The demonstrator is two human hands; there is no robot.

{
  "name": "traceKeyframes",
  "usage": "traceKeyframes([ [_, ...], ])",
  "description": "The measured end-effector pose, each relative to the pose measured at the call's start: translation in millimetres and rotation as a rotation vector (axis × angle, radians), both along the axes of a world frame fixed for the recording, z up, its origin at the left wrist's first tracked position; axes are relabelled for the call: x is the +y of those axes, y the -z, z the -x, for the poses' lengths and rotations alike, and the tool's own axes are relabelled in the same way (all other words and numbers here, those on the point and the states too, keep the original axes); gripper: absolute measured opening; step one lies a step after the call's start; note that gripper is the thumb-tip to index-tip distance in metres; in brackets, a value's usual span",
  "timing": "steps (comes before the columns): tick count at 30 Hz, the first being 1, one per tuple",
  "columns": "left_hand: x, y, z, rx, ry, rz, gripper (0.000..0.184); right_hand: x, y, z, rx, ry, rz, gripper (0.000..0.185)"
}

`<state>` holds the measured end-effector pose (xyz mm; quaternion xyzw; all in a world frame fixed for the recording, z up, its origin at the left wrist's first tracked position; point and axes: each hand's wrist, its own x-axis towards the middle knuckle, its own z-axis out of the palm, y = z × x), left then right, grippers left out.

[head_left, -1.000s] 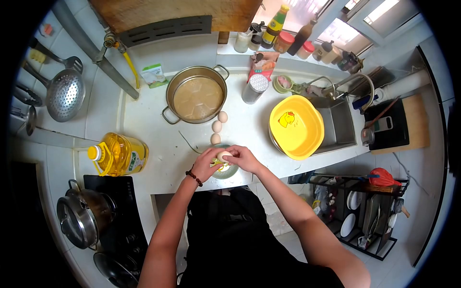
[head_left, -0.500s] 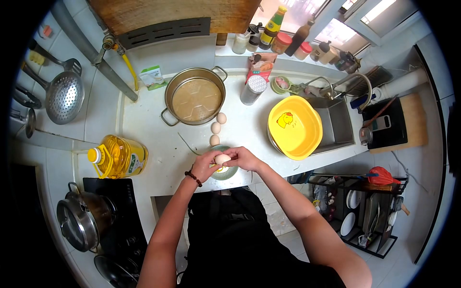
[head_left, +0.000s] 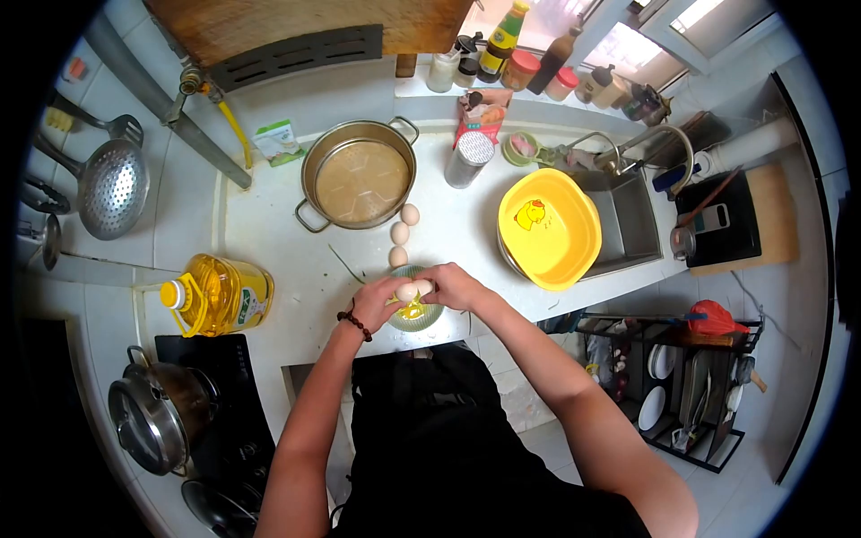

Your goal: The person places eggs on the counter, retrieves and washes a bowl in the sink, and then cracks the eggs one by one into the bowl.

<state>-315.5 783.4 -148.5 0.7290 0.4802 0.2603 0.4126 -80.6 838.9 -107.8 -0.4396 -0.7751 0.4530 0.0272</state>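
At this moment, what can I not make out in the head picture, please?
Head view: part of the bowl is hidden by the left hand, right hand and eggshell.
Head view: the wooden board is cut off by the top edge.
Head view: the oil bottle has a label too small to read.

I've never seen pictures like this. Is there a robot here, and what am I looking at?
No robot here: these are a person's bare hands, seen by a camera worn on the head, looking forward and down. The left hand, with a beaded bracelet at its wrist, and the right hand hold an egg, seemingly cracked in two, over a ribbed green bowl with yellow egg inside. On the white countertop, three more eggs form a row toward a two-handled metal pot. A yellow basin sits to the right.
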Motion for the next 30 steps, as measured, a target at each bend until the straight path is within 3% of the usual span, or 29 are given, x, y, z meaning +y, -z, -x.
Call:
traceKeyframes([
  [4,5.8,-9.1,4.1,0.041,0.01,0.044,0.046,5.4,-13.4,3.1,-0.1,-0.06,-0.068,0.042],
  [20,14.7,-57.3,7.7,0.01,-0.031,0.014,0.049,11.2,-46.9,5.7,-0.029,-0.031,-0.106,0.042],
  [26,3.1,-42.1,-4.5,0.0,-0.093,0.081,0.054,-9.1,-28.7,0.8,0.133,0.146,0.027,0.045],
  [30,-5.3,-29.7,-20.9,-0.149,-0.127,0.239,0.052,-28.9,-17.0,-9.3,0.235,0.319,0.125,0.042],
])
